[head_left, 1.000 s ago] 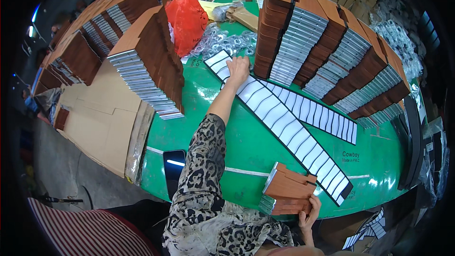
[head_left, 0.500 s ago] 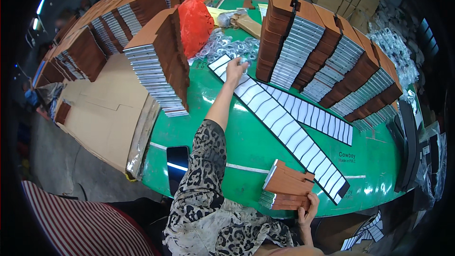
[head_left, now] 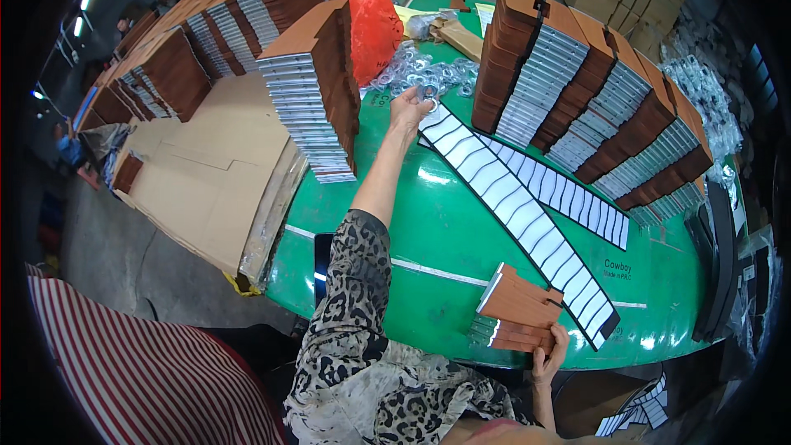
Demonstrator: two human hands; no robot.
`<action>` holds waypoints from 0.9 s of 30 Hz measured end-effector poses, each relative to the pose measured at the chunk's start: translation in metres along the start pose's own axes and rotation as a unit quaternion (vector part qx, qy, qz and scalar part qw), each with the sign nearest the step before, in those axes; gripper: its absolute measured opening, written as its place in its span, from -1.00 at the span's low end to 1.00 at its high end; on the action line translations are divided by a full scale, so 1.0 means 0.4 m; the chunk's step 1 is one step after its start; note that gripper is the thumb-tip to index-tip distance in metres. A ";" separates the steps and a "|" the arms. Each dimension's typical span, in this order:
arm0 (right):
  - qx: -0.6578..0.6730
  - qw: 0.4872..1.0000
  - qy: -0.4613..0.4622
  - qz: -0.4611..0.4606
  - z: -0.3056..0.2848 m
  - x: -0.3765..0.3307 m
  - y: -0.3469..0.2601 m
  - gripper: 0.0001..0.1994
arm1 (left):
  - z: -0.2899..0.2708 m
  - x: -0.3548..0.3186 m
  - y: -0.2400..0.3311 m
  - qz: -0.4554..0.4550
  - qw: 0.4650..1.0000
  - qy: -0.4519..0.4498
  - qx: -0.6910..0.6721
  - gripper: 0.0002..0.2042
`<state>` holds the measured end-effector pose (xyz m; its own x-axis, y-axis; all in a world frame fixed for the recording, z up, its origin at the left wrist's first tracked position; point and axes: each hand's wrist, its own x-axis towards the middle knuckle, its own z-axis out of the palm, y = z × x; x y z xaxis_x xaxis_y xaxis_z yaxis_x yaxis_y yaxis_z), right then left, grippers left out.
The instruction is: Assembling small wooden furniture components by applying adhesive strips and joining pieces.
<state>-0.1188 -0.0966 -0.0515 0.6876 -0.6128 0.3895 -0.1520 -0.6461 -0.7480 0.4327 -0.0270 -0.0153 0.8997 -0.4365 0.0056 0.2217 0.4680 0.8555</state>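
A second on, a clear ring (head_left: 430, 105) showed pinched in the left hand (head_left: 407, 109) by the far end of the white strip (head_left: 511, 214), so one was apart from the ring pile (head_left: 420, 70). The right hand (head_left: 550, 354) gripped brown panels (head_left: 521, 301) at the near edge of the bench (head_left: 445, 313).

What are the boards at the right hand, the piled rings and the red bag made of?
Boards: wood or wood-look laminate, satin; brown faces, with silvery edges suggesting metal or foil.
Rings: silvery and glinting; clear plastic or polished metal, can't tell.
Red bag: probably thin plastic film, slightly glossy; creased surface.
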 end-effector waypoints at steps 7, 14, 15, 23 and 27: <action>-0.008 1.000 0.003 -0.003 0.005 0.003 0.010 -0.50 | -0.009 -0.007 0.005 0.000 0.991 0.028 0.133 -0.78; -0.010 1.000 -0.001 0.007 -0.003 -0.005 0.001 -0.52 | -0.016 0.040 -0.041 -0.134 0.958 0.094 0.235 -0.88; -0.006 1.000 -0.005 0.011 -0.002 -0.005 0.001 -0.52 | -0.020 0.065 -0.040 -0.115 0.974 0.099 0.169 -0.89; -0.003 1.000 -0.007 0.018 -0.002 -0.003 0.014 -0.52 | 0.014 0.081 -0.015 -0.066 0.987 0.083 0.121 -0.34; -0.006 0.999 -0.007 0.031 -0.004 0.001 0.014 -0.50 | -0.004 0.078 -0.038 -0.092 0.981 0.070 0.153 -0.35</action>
<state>-0.1207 -0.1012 -0.0547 0.6870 -0.6447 0.3352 -0.2033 -0.6134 -0.7632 0.4579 -0.0465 -0.0292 0.9028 -0.3717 -0.2162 0.2810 0.1292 0.9510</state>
